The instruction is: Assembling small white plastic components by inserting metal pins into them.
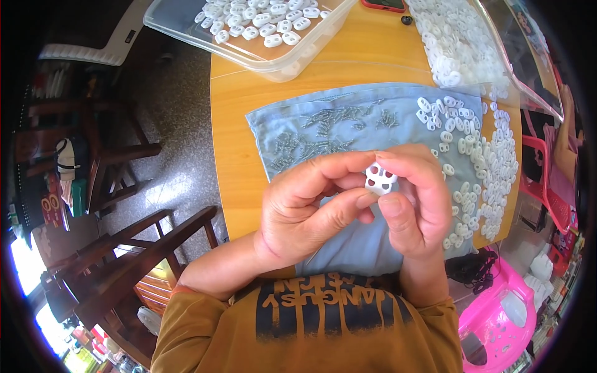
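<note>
A small white plastic cord lock point(378, 179) with dark-looking holes is pinched between both hands, above the blue cloth point(367, 245). The thumb and forefinger of my left hand point(308, 208) press it from the left. From the right, the thumb and fingertips of my right hand point(421, 202) close on it. Its inner side is hidden by my fingers. Beyond my left hand, many small metal springs point(323, 124) lie scattered on the cloth. Loose white cord lock pieces point(469, 146) are spread to the right of my right hand, on the cloth and the wooden table point(239, 186).
A clear plastic bin point(283, 67) with white cord locks stands at the far left of the table. At the far right lies a heap of small white parts point(451, 46) in clear plastic. A red-edged phone point(385, 5) is at the back. A pink chair point(525, 292) stands right.
</note>
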### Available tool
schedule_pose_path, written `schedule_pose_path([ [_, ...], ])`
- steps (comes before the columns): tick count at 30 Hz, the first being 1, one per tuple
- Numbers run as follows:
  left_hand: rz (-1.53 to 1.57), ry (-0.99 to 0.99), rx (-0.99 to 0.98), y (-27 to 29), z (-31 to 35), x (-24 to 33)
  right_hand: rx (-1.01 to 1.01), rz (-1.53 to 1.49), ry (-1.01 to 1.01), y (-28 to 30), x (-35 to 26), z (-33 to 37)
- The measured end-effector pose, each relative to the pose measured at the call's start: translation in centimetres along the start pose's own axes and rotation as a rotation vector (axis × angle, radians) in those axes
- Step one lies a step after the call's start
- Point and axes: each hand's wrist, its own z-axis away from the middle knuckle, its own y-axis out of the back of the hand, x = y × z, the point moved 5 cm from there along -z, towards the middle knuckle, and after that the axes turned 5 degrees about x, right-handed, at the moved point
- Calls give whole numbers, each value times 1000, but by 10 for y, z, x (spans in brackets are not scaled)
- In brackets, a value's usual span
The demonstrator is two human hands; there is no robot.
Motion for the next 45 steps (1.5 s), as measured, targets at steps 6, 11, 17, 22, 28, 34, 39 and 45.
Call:
schedule_pose_path([
  [6, 16, -4, 27, -2, 4, 0, 3, -46, -24, -3, 2, 4],
  [11, 6, -35, 44, -2, 6, -4, 19, -37, -17, -4, 2, 6],
  [17, 15, -64, 64, -4, 7, -3, 28, -83, -24, -6, 3, 7],
  [22, 28, -74, 98, -5, 8, -2, 4, -161, -30, -10, 4, 10],
  [28, 69, -64, 106, -8, 11, -5, 9, -146, 44, -10, 7, 10],
  [34, -17, -145, 96, -7, 16, -7, 85, -221, -2, -15, 3, 14],
  [39, -128, -195, 118, -6, 20, -7, 84, -135, 163, -16, 6, 12],
  [45, -175, -239, 99, -5, 15, -5, 146, -126, 176, -12, 4, 12],
])
